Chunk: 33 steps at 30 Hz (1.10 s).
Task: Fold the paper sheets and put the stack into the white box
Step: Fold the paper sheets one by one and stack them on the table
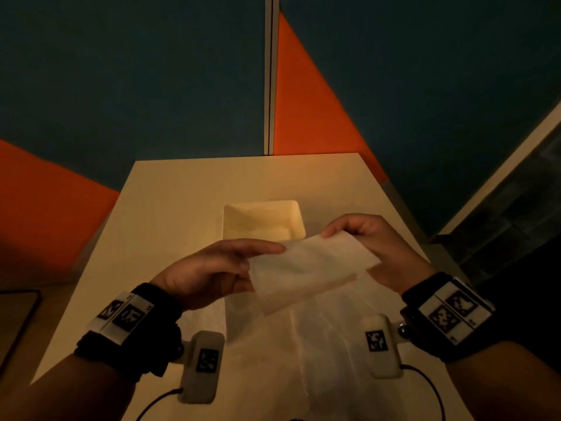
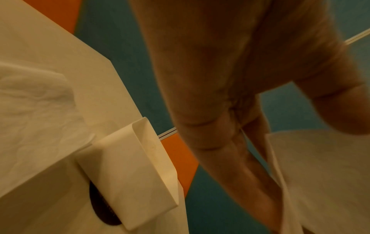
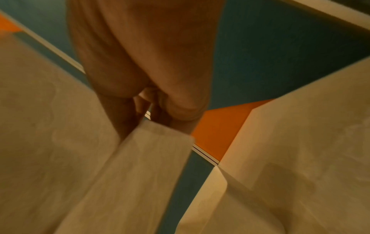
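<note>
Head view: I hold a folded paper sheet (image 1: 309,268) in the air above the table (image 1: 170,202), just in front of the white box (image 1: 262,220). My left hand (image 1: 209,275) pinches its left edge between thumb and straight fingers; my right hand (image 1: 373,247) curls round the far right corner. More paper (image 1: 321,344) lies flat on the table beneath it. The sheet looks thin, light and limp, so I judge it will sag and crease easily and could tear if pulled tight. Gripping at opposite edges near the corners should keep it taut enough to line up a fold. The box is open and appears empty.
</note>
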Available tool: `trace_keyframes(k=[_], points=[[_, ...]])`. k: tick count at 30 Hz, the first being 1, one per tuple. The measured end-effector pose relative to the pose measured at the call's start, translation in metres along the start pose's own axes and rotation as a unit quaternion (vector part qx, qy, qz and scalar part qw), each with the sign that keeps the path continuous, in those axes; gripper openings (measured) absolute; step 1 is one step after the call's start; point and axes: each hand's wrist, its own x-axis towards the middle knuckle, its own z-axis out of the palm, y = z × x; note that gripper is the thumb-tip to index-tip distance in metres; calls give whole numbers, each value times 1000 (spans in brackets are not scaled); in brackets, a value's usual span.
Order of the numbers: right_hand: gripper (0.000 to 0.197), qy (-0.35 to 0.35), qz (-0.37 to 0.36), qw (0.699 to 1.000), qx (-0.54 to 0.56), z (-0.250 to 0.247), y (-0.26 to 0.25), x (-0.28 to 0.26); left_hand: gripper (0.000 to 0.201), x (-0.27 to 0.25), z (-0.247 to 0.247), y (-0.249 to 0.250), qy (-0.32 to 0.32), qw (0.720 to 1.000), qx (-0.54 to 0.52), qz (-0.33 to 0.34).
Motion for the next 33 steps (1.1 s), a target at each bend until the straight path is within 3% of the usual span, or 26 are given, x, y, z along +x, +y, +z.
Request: trace_keyframes(k=[4,9,12,14,16,17,23,27,33], points=[[18,-55,2,996,-66,7,-10,4,49,3,6,3,-42,999,-3,-24],[21,-101,3,993,-63,18,-9,5,25,8,14,-7,14,999,20,-29],[30,-26,35,999,-28,0,9,11,26,2,8,-11,102,994,44,-20],[30,65,62,991,-101,-19,35,18,29,-6,-2,-16,169,984,47,-25],[29,104,84,962,-238,-38,65,22,33,-17,-14,-24,225,972,52,-40],[30,91,94,941,-313,-46,79,23,34,-23,-20,-28,249,965,57,-55],[57,-97,137,783,-599,-58,114,20,35,-48,-46,-59,371,922,42,-105],[77,-193,105,705,-674,-52,122,27,38,-56,-54,-77,421,882,178,-114],[86,-224,80,641,-729,-46,123,38,48,-58,-53,-84,450,833,301,-113]])
